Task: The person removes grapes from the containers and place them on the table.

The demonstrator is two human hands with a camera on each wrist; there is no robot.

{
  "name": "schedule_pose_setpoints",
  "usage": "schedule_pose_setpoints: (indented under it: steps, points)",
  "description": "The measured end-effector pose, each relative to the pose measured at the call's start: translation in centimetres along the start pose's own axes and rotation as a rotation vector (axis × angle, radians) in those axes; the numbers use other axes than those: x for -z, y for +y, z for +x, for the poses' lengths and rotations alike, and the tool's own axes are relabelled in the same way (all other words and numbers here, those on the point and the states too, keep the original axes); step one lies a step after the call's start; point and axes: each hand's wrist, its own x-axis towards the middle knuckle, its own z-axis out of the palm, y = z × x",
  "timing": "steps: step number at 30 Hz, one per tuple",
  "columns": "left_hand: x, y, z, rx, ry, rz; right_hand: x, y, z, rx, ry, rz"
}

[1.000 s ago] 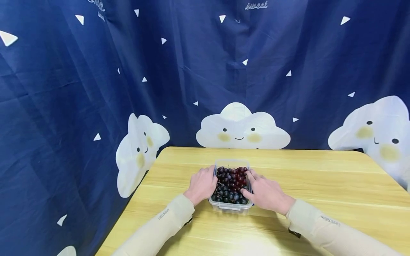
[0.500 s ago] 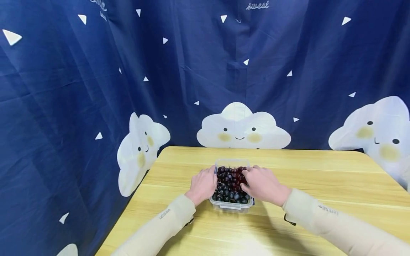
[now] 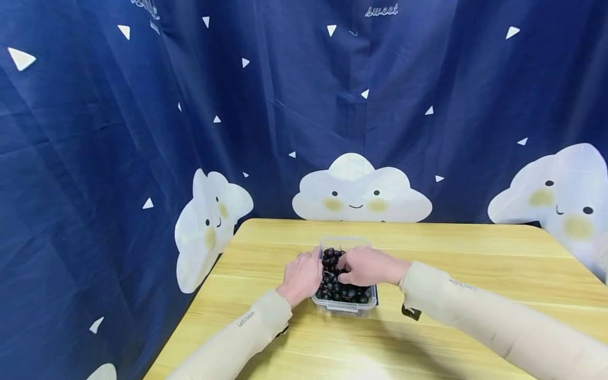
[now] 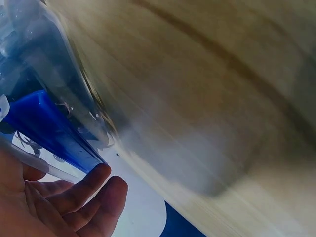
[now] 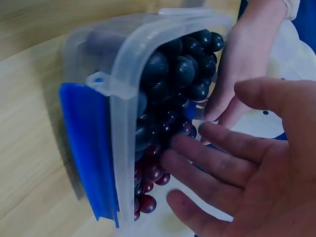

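A clear plastic container (image 3: pixel 342 306) full of grapes (image 3: pixel 332 289) stands on the table, its top uncovered. Dark grapes (image 5: pixel 155 69) fill the front part; redder ones (image 5: pixel 153 173) show in the right wrist view. My left hand (image 3: pixel 302 275) grips the container's left rim; in the left wrist view its fingertips touch a blue side clip (image 4: pixel 54 131) that hangs down. Over the grapes is my right hand (image 3: pixel 368 265), with relaxed, spread fingers reaching toward them; I see nothing held in it. Whether its fingertips touch the grapes is hard to tell.
The container rests on a light wooden table (image 3: pixel 475 274). A second blue clip (image 5: pixel 86 153) hangs down the container's other side. Behind and to the left hangs a dark blue curtain (image 3: pixel 266 121) printed with white clouds (image 3: pixel 361 184) and triangles.
My right hand has lifted from the container's right rim and moved left over the grapes. The left hand keeps its place on the left rim.
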Motion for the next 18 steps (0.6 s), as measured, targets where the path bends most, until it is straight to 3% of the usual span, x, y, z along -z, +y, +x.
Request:
schedule_pose_setpoints:
  steps: [8, 18]
  points:
    - [-0.2, 0.2, 0.1, 0.015, 0.002, 0.018, 0.2, -0.5, 1.8, -0.051, -0.170, 0.103]
    - [-0.1, 0.2, 0.1, 0.019, -0.013, 0.028, -0.5, -0.6, 3.1, -0.060, -0.238, 0.064]
